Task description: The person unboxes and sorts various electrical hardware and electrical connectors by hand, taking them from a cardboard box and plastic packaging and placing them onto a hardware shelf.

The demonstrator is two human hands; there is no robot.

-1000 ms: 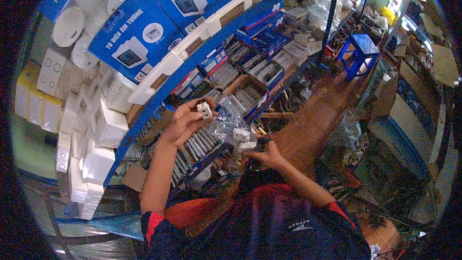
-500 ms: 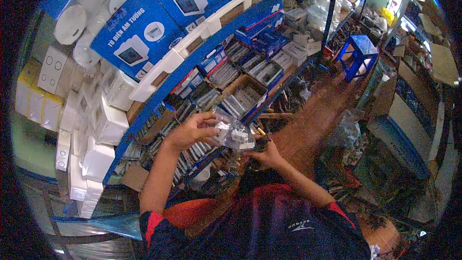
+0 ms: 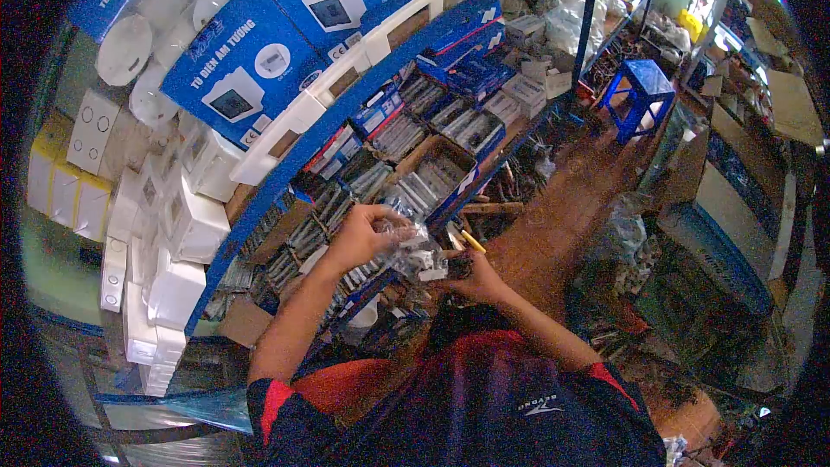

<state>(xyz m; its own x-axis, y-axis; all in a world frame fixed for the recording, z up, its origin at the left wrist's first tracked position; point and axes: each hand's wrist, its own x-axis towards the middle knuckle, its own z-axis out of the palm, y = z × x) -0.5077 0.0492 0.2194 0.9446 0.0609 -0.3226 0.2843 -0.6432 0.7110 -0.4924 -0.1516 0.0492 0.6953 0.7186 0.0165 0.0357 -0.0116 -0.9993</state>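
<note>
A clear plastic bag with small white pieces inside [image 3: 424, 258] is held up in front of my chest, between both hands. My left hand [image 3: 373, 235] has its fingers curled on the bag's upper left part. My right hand [image 3: 480, 281] is closed at the bag's lower right side. From that hand sticks out a thin yellow stick-like thing [image 3: 472, 241], whose kind I cannot make out. Something dark also lies by the right fingers, too blurred to name. Just beyond the hands are shelf boxes packed with grey-white flat packets [image 3: 399, 134].
Blue distribution-box cartons [image 3: 232, 78] and white plastic enclosures [image 3: 197, 216] stand on the upper shelf, left. Its blue edge [image 3: 346, 99] runs diagonally past my left arm. A blue stool [image 3: 641, 91] stands on the brown floor [image 3: 553, 207]. Cartons [image 3: 718, 242] line the right side.
My left hand has moved slightly right and the bag looks more crumpled. The yellow stick by my right hand shows more and has shifted a little right. The view has moved slightly.
</note>
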